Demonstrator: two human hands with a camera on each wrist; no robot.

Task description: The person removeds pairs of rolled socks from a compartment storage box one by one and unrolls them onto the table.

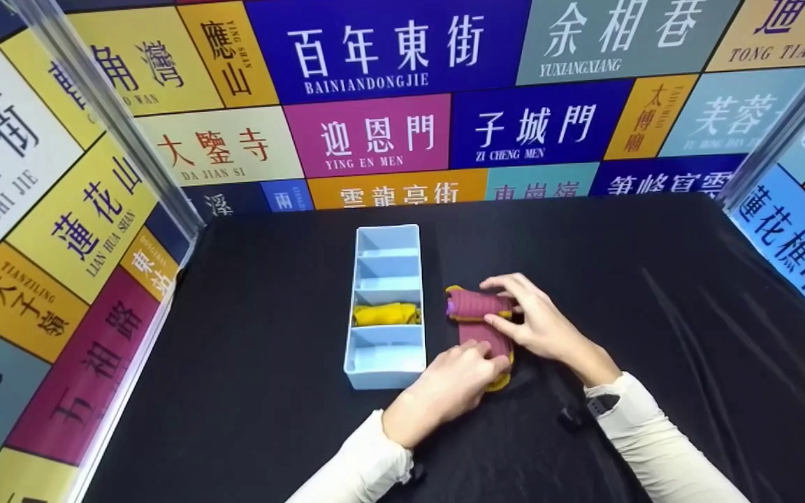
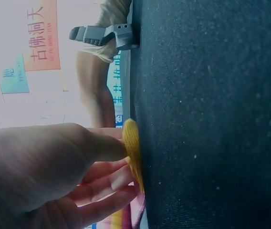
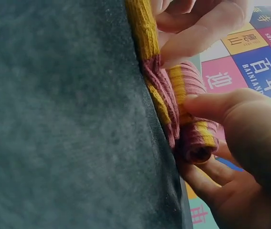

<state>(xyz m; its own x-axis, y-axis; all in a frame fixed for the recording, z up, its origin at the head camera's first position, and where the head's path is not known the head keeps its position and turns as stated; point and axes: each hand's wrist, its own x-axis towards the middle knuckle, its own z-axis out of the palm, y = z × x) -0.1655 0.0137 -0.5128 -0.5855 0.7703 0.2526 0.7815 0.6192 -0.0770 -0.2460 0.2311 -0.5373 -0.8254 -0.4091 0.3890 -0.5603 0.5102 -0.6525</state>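
A pair of mauve and yellow ribbed socks, partly rolled up, lies on the black cloth right of the box. My right hand holds the roll between thumb and fingers; its spiral end shows in the right wrist view beside the thumb. Nearer me, the flat part runs under my left hand, whose bent fingers grip it close to the cloth. Thumb and fingers meet the yellow end in the left wrist view. Part of the flat stretch is hidden by the left fingers.
Left of the hands stands a light blue divided box with several compartments in a row. A rolled yellow sock bundle fills one of them. Black cloth covers the table, and printed sign panels rise behind it and along both sides.
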